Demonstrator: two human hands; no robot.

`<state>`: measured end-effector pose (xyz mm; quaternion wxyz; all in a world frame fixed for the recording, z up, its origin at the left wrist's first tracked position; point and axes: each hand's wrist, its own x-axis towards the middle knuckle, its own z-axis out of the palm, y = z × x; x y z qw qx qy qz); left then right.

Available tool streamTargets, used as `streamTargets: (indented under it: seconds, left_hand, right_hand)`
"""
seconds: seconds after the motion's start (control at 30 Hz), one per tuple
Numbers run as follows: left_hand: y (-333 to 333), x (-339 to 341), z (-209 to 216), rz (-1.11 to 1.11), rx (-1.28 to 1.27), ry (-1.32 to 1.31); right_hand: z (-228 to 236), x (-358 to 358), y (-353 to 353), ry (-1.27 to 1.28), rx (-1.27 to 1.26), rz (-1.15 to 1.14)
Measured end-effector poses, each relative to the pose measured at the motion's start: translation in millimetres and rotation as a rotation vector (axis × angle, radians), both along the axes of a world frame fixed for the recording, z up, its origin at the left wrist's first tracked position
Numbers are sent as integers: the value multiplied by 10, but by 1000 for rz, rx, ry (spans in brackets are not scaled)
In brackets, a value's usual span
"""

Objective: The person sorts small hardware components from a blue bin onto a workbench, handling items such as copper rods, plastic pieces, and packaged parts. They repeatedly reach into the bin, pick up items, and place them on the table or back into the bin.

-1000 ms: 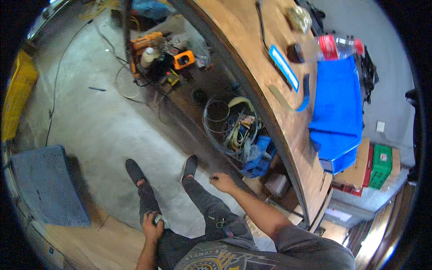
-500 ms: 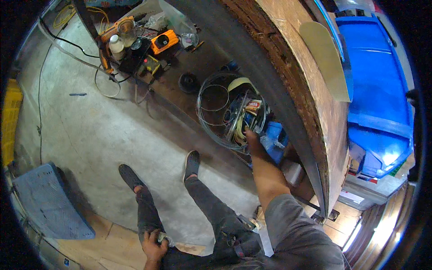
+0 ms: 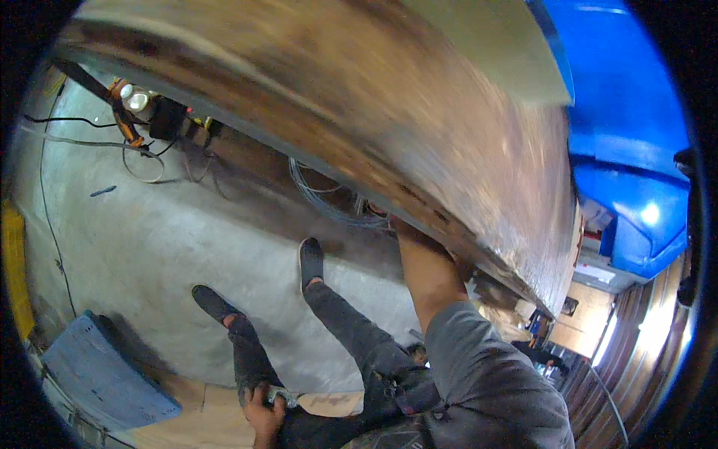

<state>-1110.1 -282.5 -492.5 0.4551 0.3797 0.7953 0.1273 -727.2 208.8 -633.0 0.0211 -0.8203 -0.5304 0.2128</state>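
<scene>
My left hand (image 3: 262, 410) rests by my left thigh, its fingers curled round a small, pale, shiny bundle (image 3: 281, 393) that looks like crumpled clear plastic. My right forearm (image 3: 428, 273) reaches in beneath the worktable (image 3: 359, 82). The table's edge covers the right hand, so its fingers do not show. Close to where that arm disappears, part of a coil of grey wire (image 3: 318, 196) sticks out from the shelf under the table.
An orange tool (image 3: 123, 120) and white bottles (image 3: 137, 100) stand at the shelf's left end, with cables hanging down. A blue plastic stool (image 3: 108, 374) is at lower left, a yellow crate (image 3: 16, 269) beyond it. A blue bin (image 3: 628, 120) fills the right.
My view has shifted over the table, whose top now hides most of the shelf, the coil's contents and my right hand. The left hand keeps its hold on the bundle.
</scene>
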Motion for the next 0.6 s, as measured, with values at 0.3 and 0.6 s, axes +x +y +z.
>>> streamTargets:
  seconds: [0.3, 0.6]
  left_hand:
    - [-228, -454, -164, -301, 143, 107]
    - [125, -237, 42, -376, 265, -105]
  right_hand:
    - [-126, 63, -469, 37, 70, -128]
    - [-344, -45, -579, 157, 197, -245]
